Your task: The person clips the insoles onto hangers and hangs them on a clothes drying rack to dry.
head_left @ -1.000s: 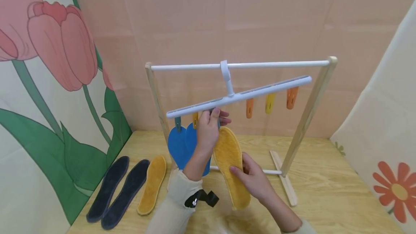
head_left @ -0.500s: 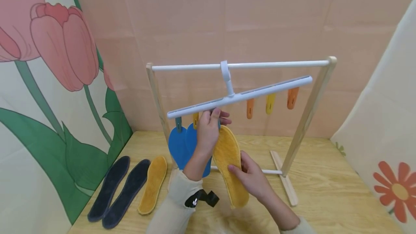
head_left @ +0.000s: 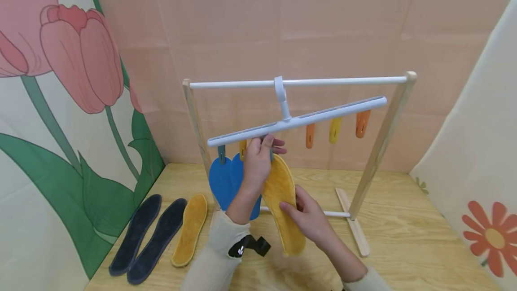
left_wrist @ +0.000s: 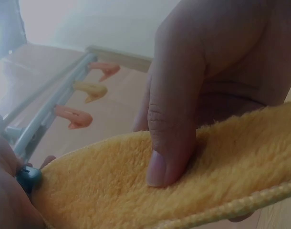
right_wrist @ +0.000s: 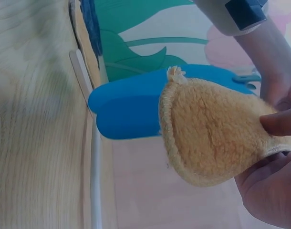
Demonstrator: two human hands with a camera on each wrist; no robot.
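Observation:
My right hand grips a fuzzy yellow insole at mid-length, thumb on its pile. The insole's upper end meets a teal clip, which my left hand pinches just under the light-blue hanger. Whether the clip's jaws are on the insole is hidden by my fingers. The hanger tilts, its left end lower. Two blue insoles hang left of my left hand, from a dark teal clip and a yellow clip.
Orange and yellow clips hang on the hanger's right half. The hanger hooks over the white rod of a wooden-legged rack. Two dark insoles and another yellow insole lie on the wooden table at left.
My right hand and the held yellow insole have shifted slightly left and up toward the teal clip. My left hand stays nearly still at the hanger.

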